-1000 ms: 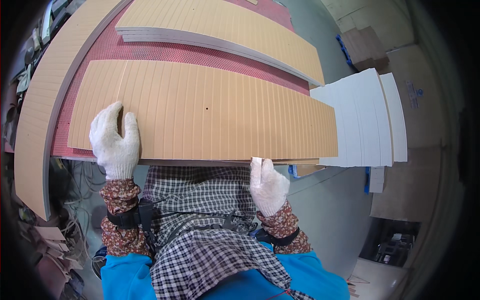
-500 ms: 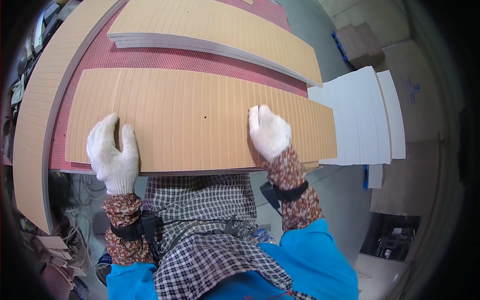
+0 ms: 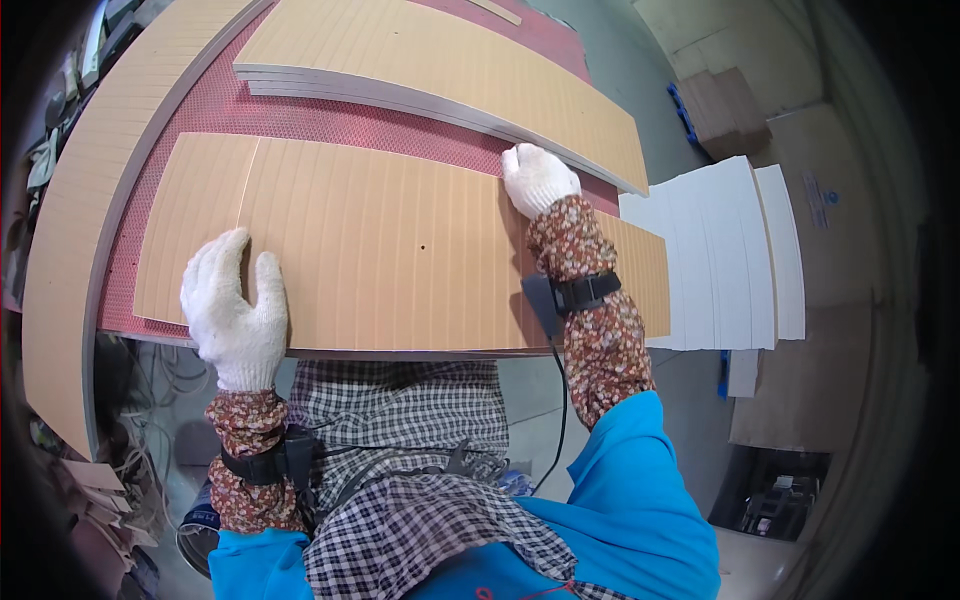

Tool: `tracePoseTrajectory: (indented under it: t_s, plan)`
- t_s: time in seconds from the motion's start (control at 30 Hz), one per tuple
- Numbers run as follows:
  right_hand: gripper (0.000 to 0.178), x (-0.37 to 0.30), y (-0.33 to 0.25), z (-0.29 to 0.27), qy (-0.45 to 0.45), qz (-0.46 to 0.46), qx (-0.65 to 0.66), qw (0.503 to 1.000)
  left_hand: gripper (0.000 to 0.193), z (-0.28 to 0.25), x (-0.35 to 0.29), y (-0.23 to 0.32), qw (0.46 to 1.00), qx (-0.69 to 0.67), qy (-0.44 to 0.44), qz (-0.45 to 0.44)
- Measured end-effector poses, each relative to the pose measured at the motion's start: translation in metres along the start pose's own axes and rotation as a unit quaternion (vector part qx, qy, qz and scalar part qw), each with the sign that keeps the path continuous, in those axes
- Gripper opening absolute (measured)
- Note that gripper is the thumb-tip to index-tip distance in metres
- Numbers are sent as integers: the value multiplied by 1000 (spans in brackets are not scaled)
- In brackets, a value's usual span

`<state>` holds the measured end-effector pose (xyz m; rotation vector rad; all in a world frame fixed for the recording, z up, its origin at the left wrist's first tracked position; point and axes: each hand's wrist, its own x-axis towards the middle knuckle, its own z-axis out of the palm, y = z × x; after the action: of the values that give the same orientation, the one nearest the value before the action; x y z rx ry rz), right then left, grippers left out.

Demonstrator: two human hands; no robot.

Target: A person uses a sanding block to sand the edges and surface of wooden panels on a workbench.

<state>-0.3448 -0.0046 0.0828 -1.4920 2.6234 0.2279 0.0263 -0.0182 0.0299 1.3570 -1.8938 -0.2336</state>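
A long wood-patterned panel (image 3: 370,250) with crosswise lines and one small dark hole lies across the table in front of me. My left hand (image 3: 235,310), in a white knit glove, rests on its left part near the close edge, thumb apart from the fingers. At the panel's far edge, right of its middle, is my gloved right hand (image 3: 540,180). Its fingers are curled together, and whatever they may hold is hidden. Just beyond that hand runs a stack of similar panels (image 3: 440,60) with grey-white edges.
Red mesh-textured covering (image 3: 340,118) shows on the table between the panels. Another long panel (image 3: 110,150) borders the left side. White boards (image 3: 700,260) stand stacked at the right. Cables (image 3: 150,470) hang at lower left, and brown sheets (image 3: 725,110) are piled farther off.
My right hand has moved away from me, from the panel's middle to its far edge, still curled. My left hand stays in place on the panel. The view has shifted slightly.
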Motion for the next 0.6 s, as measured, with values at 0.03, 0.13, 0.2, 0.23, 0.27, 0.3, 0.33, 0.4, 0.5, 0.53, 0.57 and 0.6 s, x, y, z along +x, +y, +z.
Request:
tracePoseTrajectory:
  t_s: [0.03,0.13,0.2,0.23,0.27,0.3,0.33,0.4,0.5,0.53,0.57,0.6]
  plan:
    - [44,-4,8,10,31,-38,-39,998,34,1,0,0,1000,0,2,0]
    - [38,-37,13,25,89,-63,-39,993,33,1,0,1,1000,-4,2,6]
    - [32,-68,10,33,90,-36,-20,995,33,4,-1,1,1000,-2,2,5]
    - [29,-86,2,34,105,-61,-31,992,33,3,-2,-1,1000,2,0,4]
    - [26,-106,-1,31,123,-80,-46,988,33,2,-1,-1,1000,5,-2,7]
    - [19,-123,3,36,161,-107,-78,978,33,1,0,-1,1000,7,-3,10]
    - [15,-139,0,36,160,-98,-39,981,33,0,1,-1,1000,8,-4,11]
    - [13,-169,-2,43,171,-105,-81,976,33,2,1,-3,1000,13,-9,6]
    - [16,-209,-13,46,122,-41,-12,992,34,2,0,-4,1000,19,-12,9]
    - [16,-221,-15,49,121,-41,-12,992,34,1,0,-4,1000,20,-12,8]
    - [17,-232,-16,53,137,-33,-17,990,33,2,2,-2,1000,16,-2,12]
    - [20,-242,-18,57,153,-26,-22,988,32,2,2,-2,1000,12,9,14]
